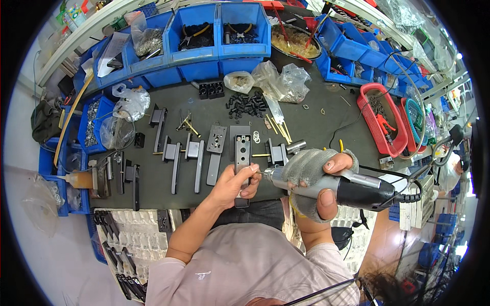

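Note:
My right hand point(319, 176), in a grey fingerless glove, grips a silver and black electric screwdriver point(352, 188) held level, its tip pointing left at a long black metal handle plate point(242, 153). That plate lies upright on the dark bench, and my left hand point(236, 184) pinches its lower end, thumb and forefinger right by the driver's bit. A coiled black cable runs off the tool's back end to the right.
More black handles and plates point(176, 160) lie in a row to the left. Small black parts point(245, 104), brass pins point(278, 127) and plastic bags point(283, 79) sit further back. Blue bins point(219, 30) line the rear, red baskets point(383, 120) stand at right.

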`<move>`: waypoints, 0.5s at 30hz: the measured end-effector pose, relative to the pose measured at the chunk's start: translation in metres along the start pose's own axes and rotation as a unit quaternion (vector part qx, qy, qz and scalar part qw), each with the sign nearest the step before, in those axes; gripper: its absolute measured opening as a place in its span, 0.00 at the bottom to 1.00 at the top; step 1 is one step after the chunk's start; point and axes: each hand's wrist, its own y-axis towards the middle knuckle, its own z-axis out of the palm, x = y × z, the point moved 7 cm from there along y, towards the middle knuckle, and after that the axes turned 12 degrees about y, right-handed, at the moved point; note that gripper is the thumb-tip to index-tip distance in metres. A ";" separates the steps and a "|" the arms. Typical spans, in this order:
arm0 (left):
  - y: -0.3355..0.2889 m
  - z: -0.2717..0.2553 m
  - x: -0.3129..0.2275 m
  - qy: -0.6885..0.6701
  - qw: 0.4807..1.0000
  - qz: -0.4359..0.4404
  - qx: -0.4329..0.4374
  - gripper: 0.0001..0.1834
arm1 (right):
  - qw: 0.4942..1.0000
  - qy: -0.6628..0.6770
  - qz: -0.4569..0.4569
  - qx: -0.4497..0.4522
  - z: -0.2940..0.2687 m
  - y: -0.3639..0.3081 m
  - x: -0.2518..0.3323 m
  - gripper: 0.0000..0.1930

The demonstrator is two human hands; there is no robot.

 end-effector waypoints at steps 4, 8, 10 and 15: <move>-0.001 -0.001 0.001 0.006 1.000 -0.002 -0.022 0.24 | 0.998 0.012 -0.034 0.047 0.004 0.007 0.007 0.31; -0.004 0.001 0.013 0.027 0.997 -0.055 -0.039 0.34 | 0.998 0.025 -0.062 -0.011 0.001 0.011 0.014 0.31; -0.005 0.001 0.018 0.043 0.997 -0.060 -0.038 0.35 | 0.996 0.028 -0.078 0.029 0.004 0.020 0.010 0.29; -0.008 0.004 0.018 0.048 0.996 -0.056 -0.045 0.36 | 0.988 -0.020 -0.153 0.027 0.000 0.029 -0.001 0.21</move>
